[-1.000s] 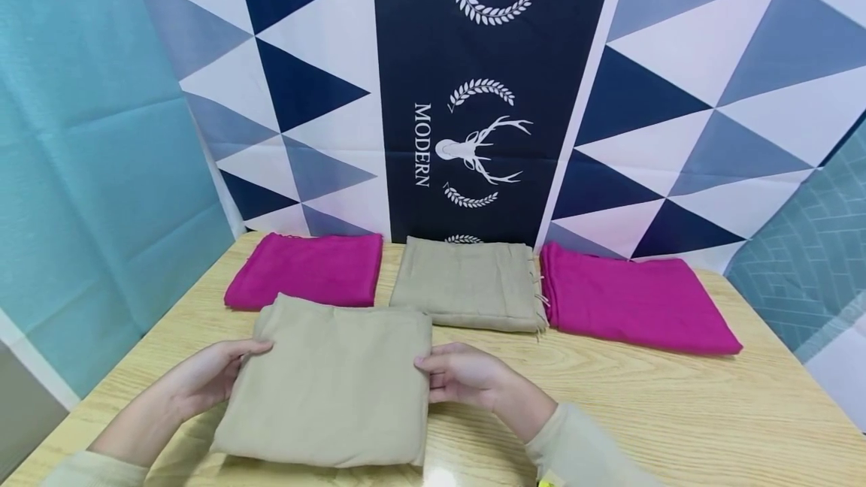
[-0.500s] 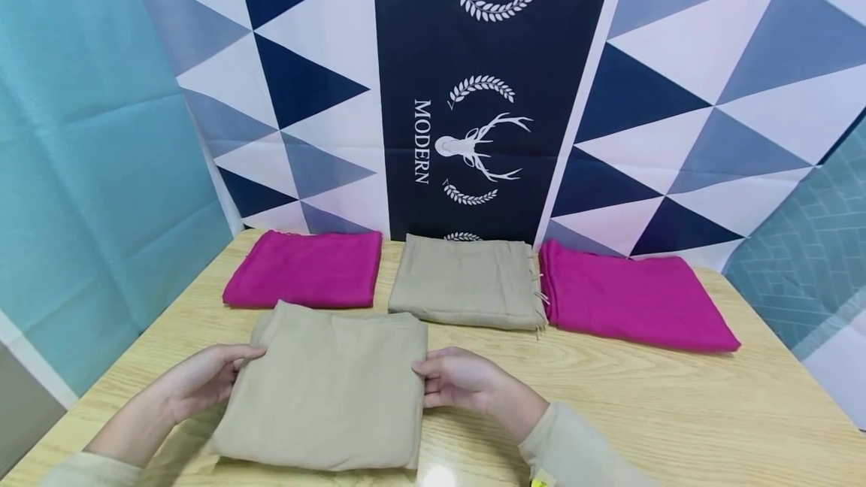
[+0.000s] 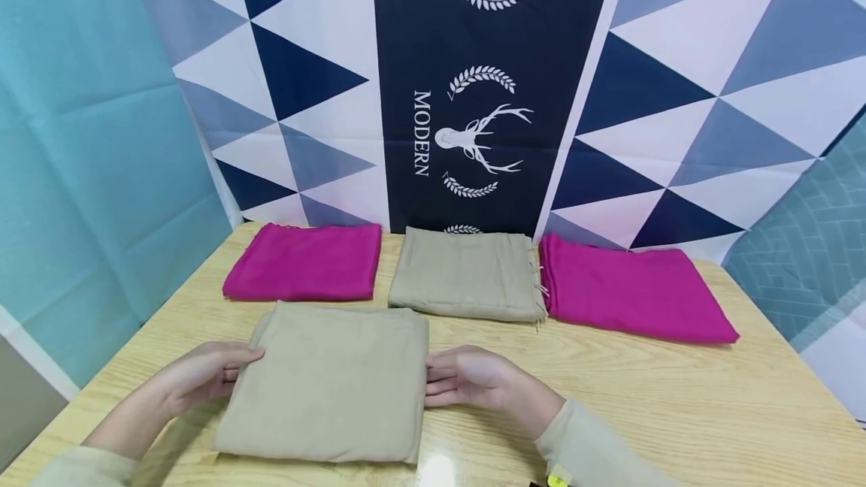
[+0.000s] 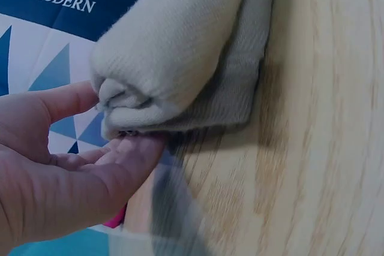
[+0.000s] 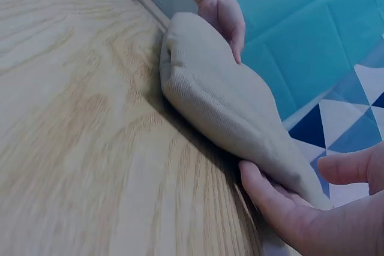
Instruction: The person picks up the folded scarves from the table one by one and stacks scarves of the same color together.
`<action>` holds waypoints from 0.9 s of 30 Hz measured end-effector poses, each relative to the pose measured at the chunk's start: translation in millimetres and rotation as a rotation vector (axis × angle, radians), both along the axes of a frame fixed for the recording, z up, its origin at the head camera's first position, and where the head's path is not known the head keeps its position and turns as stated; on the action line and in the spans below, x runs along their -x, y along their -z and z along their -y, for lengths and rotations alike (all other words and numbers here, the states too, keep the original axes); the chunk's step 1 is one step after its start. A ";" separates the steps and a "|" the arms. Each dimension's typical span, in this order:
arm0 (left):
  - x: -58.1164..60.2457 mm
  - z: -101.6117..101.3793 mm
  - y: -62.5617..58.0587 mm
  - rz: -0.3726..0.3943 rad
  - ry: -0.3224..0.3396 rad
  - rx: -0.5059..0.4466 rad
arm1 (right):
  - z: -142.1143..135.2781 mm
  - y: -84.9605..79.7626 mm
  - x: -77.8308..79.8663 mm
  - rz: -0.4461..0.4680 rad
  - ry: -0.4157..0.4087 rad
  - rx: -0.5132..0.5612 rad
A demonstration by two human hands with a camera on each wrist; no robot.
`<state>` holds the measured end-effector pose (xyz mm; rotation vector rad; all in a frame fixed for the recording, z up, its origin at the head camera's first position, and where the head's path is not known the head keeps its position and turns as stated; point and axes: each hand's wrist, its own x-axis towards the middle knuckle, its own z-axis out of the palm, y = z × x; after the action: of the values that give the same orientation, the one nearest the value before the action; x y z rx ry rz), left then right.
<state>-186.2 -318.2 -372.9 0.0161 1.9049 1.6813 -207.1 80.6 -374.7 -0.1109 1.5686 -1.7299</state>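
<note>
A folded beige cloth (image 3: 331, 382) lies low over the front left of the wooden table, squared into a thick flat bundle. At its left edge my left hand (image 3: 199, 376) grips it, thumb on top and the other fingers reaching beneath. The left wrist view shows the cloth's rolled side (image 4: 168, 46) between that thumb and the fingers. On the opposite edge my right hand (image 3: 476, 380) touches the cloth with fairly straight fingers. In the right wrist view its thumb (image 5: 345, 167) stands off the cloth, while its fingertips (image 5: 252, 175) lie at the lower side.
Along the back of the table (image 3: 609, 412) lie a folded magenta cloth (image 3: 304, 261), a fringed beige cloth (image 3: 467, 274) and another magenta cloth (image 3: 632, 288). A patterned curtain (image 3: 325, 81) hangs right behind them, with a teal sheet (image 3: 95, 156) at the left.
The right thumb has come off the top of the beige cloth, and its fingers have straightened. The cloth has settled flatter and shifted slightly. My left hand keeps its grip.
</note>
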 end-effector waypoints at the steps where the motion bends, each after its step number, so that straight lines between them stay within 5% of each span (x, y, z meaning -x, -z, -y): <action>1: -1.3 0.3 -0.3 -0.005 -0.010 0.026 | -3.0 -0.2 -0.5 0.005 0.003 0.000; 11: -7.7 -6.2 -16.0 -0.091 -0.095 0.309 | -46.6 -3.5 0.8 -0.018 0.011 0.012; 19: -3.7 -13.8 -33.1 -0.232 -0.088 0.575 | -84.5 -3.9 3.2 -0.028 0.053 0.005; 27: 4.6 -29.9 -53.3 -0.323 -0.061 0.700 | -112.8 -8.4 7.7 -0.031 0.082 0.022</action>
<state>-190.8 -288.2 -319.6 -0.0497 2.6681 1.0057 -214.9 193.4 -366.3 -0.0858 1.5968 -1.8173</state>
